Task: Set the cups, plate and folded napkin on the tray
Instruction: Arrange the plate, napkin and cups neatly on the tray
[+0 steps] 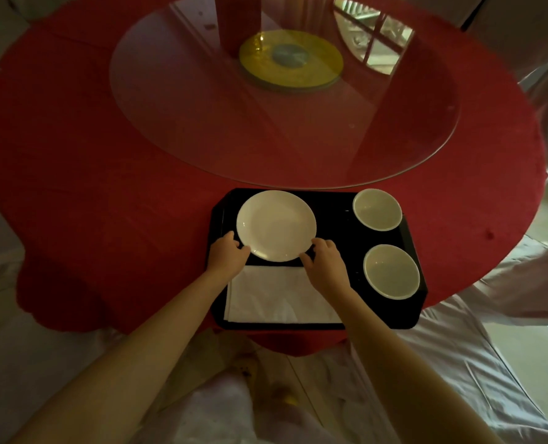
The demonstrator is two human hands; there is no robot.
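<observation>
A black tray (pixel 336 238) lies at the near edge of the round table. A white plate (pixel 276 224) sits on its far left part. My left hand (pixel 226 253) grips the plate's near-left rim and my right hand (pixel 325 261) grips its near-right rim. A folded white napkin (pixel 276 299) lies flat on the tray's near left, just below the plate and partly under my wrists. Two white cups stand upright on the tray's right side, one at the far corner (pixel 377 209), one nearer (pixel 391 271).
The table wears a red cloth (pixel 106 187). A large glass turntable (pixel 282 100) with a yellow hub (pixel 290 59) fills the middle, its rim just beyond the tray. White-covered chairs (pixel 458 363) stand at the near right and left.
</observation>
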